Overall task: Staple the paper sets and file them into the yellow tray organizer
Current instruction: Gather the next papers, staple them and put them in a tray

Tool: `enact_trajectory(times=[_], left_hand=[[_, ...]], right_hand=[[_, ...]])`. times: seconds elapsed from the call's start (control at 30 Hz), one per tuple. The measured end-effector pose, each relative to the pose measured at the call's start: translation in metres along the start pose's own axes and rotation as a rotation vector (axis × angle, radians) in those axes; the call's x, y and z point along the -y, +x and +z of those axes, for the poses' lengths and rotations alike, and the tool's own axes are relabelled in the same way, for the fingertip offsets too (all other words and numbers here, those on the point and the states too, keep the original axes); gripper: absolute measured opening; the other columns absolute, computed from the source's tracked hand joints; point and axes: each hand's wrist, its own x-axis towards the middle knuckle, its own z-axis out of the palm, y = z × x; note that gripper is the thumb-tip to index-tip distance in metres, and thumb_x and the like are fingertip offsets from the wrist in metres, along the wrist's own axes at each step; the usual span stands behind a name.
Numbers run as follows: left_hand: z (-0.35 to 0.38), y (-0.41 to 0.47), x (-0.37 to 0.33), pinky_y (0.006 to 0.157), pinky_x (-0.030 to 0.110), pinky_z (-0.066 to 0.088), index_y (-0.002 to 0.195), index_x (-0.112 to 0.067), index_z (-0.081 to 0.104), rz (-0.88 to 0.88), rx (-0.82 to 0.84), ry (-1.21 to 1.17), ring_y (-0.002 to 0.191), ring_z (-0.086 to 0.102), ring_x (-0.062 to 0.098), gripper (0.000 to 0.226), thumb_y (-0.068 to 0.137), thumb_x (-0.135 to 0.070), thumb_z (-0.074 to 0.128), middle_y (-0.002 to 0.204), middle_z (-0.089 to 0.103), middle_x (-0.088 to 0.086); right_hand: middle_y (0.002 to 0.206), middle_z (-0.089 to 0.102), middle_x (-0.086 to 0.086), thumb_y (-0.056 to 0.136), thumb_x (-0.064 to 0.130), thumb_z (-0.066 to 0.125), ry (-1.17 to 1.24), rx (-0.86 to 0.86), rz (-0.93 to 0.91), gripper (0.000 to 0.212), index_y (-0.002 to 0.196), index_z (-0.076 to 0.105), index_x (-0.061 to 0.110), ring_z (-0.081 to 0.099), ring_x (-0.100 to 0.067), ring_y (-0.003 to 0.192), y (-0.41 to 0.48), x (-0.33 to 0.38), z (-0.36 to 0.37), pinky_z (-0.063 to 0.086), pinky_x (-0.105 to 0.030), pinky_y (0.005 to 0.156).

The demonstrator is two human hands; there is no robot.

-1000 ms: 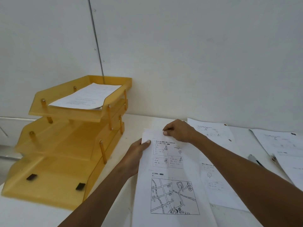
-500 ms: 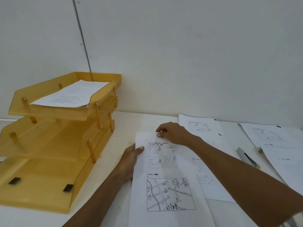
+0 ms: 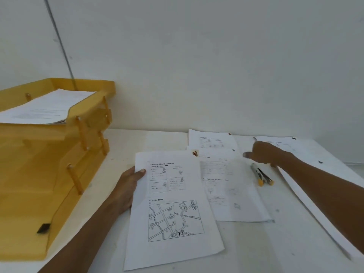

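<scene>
Map worksheet set (image 3: 173, 194) lay on table (image 3: 157, 140) beside yellow tray organizer (image 3: 49, 174), left hand (image 3: 126, 190) pinching its left edge. Looked light, floppy, slidey, so best gripped near corner. Right hand (image 3: 264, 152) hovered above stapler (image 3: 261, 175); blurry, fingers unclear tbh.

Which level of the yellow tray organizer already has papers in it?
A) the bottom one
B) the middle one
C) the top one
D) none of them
C: a white stack of papers lies in the top tray of the yellow tray organizer, while the parts of the lower trays that show hold no paper.
</scene>
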Motion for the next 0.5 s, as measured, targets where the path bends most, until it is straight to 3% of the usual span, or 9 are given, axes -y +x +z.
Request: enact_trajectory(times=[0.1, 0.2, 0.27, 0.37, 0.5], left_hand=[[0.001, 0.0, 0.0, 0.096, 0.052, 0.055, 0.129, -0.004, 0.063, -0.004, -0.005, -0.004, 0.111, 0.069, 0.04, 0.028, 0.106, -0.01, 0.048, 0.121, 0.073, 0.019], [0.004, 0.001, 0.001, 0.097, 0.055, 0.054, 0.129, -0.004, 0.063, -0.004, -0.007, -0.006, 0.11, 0.07, 0.04, 0.028, 0.105, -0.01, 0.049, 0.121, 0.073, 0.019], [0.006, -0.001, 0.0, 0.1, 0.058, 0.052, 0.129, -0.004, 0.063, -0.004, -0.006, -0.006, 0.111, 0.07, 0.041, 0.028, 0.105, -0.01, 0.05, 0.121, 0.073, 0.02], [0.006, -0.004, -0.002, 0.102, 0.058, 0.051, 0.129, -0.003, 0.063, 0.004, -0.007, -0.003, 0.111, 0.07, 0.04, 0.029, 0.106, -0.01, 0.049, 0.122, 0.072, 0.02], [0.006, -0.007, -0.003, 0.099, 0.054, 0.055, 0.13, -0.002, 0.063, 0.008, 0.001, -0.001, 0.111, 0.071, 0.039, 0.029, 0.106, -0.009, 0.048, 0.121, 0.074, 0.018]], right_hand=[[0.079, 0.051, -0.003, 0.093, 0.056, 0.057, -0.014, 0.161, 0.077, 0.053, 0.097, 0.05, 0.004, 0.051, -0.014, 0.063, -0.023, -0.013, -0.002, 0.042, -0.024, 0.045], [0.08, 0.059, -0.003, 0.083, 0.063, 0.066, 0.025, 0.229, 0.114, 0.057, 0.09, 0.051, 0.008, 0.058, -0.017, 0.066, -0.026, -0.025, 0.013, 0.049, -0.027, 0.054], [0.071, 0.064, -0.005, 0.086, 0.048, 0.07, 0.023, 0.239, 0.114, 0.043, 0.079, 0.053, 0.009, 0.059, -0.02, 0.06, -0.021, -0.027, 0.023, 0.052, -0.028, 0.055], [0.063, 0.059, -0.012, 0.086, 0.011, 0.059, 0.035, 0.193, 0.132, 0.017, 0.071, 0.052, 0.005, 0.053, -0.024, 0.048, -0.02, -0.021, 0.029, 0.05, -0.028, 0.049], [0.063, 0.058, -0.018, 0.089, 0.004, 0.055, 0.244, -0.01, 0.128, 0.017, 0.074, 0.049, 0.0, 0.054, -0.026, 0.048, -0.007, -0.003, 0.024, 0.051, -0.033, 0.049]])
